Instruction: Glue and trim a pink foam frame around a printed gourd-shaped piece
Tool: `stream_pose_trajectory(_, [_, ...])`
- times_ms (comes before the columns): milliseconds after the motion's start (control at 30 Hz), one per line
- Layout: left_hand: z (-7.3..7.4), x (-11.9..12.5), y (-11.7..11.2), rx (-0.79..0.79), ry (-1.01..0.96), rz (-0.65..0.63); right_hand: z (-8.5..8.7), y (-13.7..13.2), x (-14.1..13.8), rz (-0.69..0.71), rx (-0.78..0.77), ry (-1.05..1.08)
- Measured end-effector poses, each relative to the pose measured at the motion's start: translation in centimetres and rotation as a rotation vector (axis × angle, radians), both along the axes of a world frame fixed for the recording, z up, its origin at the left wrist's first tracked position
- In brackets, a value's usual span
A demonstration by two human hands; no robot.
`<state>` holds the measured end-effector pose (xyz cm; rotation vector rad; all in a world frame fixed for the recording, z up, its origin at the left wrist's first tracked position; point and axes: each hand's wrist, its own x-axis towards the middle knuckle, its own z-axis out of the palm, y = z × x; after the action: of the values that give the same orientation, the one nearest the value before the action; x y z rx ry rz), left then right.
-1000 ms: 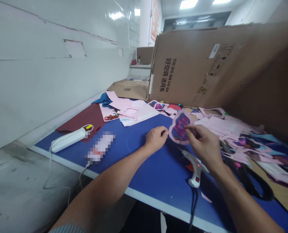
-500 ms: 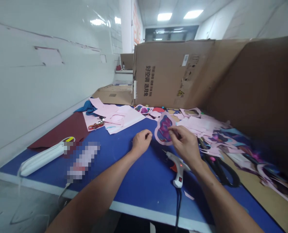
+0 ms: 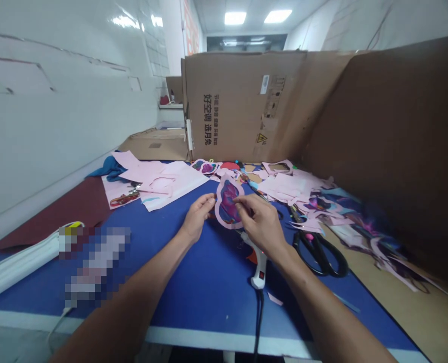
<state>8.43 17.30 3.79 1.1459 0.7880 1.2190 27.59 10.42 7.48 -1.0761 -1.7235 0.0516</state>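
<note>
A pink-bordered cutout (image 3: 227, 201) with a purple and blue pattern is held up above the blue table. My right hand (image 3: 263, 224) pinches it on its right side between thumb and fingers. My left hand (image 3: 198, 218) is closed, fingertips drawn together right beside the cutout's left edge. Whether they grip that edge or something small, I cannot make out. Below my right hand lies a white glue gun (image 3: 259, 269) with an orange trigger, partly covered by the hand. Black-handled scissors (image 3: 320, 254) rest to the right of my right forearm.
Pink sheets (image 3: 174, 179) lie at the back left, and pink scraps (image 3: 288, 189) pile up at the back right. A large cardboard box (image 3: 242, 106) stands behind. On the left are a dark red sheet (image 3: 57, 206), a white elongated object (image 3: 19, 267) and a blurred-out item (image 3: 99, 264).
My left hand has come up to the cutout's left edge, its fingers now closer to it. The whole view has shifted, so things appear further left.
</note>
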Motion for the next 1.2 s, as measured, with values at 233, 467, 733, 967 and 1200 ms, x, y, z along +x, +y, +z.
stream_pose_trajectory(233, [0.5,-1.0,-0.5,-0.037,-0.046,-0.002,-0.2,-0.4,-0.7,0.030,-0.115,0.002])
stream_pose_trajectory(467, [1.1,-1.0,-0.9,-0.067,-0.095,-0.032,-0.5,-0.2,-0.5,0.007,-0.275,0.133])
stream_pose_trajectory(733, [1.3,-1.0,-1.0,-0.034,-0.144,-0.026,-0.3,-0.4,-0.8,0.082,-0.365,0.188])
stream_pose_trajectory(967, [1.9,-1.5,-0.7,-0.064,-0.166,0.069,-1.0,0.0,-0.7,0.196,-0.463,0.188])
stream_pose_trajectory(1200, [1.2,-1.5,-0.4,-0.072,-0.087,0.105,-0.7,0.7,-0.1,0.169,-0.466,0.380])
